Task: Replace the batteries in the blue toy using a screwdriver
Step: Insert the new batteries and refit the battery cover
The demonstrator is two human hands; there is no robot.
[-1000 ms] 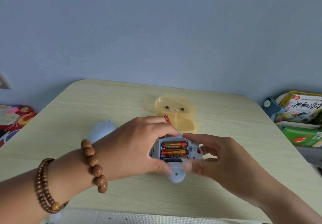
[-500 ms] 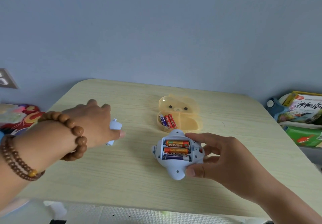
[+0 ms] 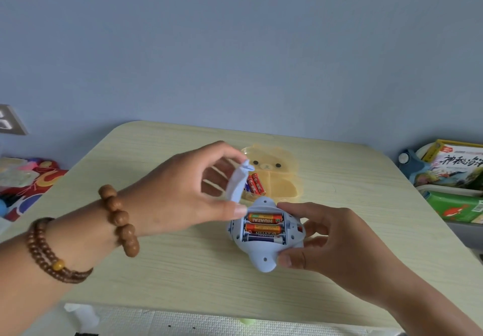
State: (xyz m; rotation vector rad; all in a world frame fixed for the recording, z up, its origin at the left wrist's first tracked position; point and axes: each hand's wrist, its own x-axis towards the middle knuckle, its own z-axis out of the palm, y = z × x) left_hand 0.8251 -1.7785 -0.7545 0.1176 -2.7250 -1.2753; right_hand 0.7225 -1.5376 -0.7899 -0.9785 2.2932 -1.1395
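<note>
Blue toy [image 3: 264,241] in right hand [image 3: 337,252], left hand [image 3: 188,194] above (probably holding cover [image 3: 238,182])

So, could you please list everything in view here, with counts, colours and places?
Table: one, pale wood, centre.
Toy: one, blue, on table, compartment open, three batteries inside.
Cover: one, blue, above toy.
Box: one, yellow, bear face, behind toy, holding loose batteries.
Books: several, colourful, far right.
Socket: one, grey, left wall.
Bracelets: two, brown beads, left wrist.
Left hand: holds cover.
Right hand: holds toy.
</note>
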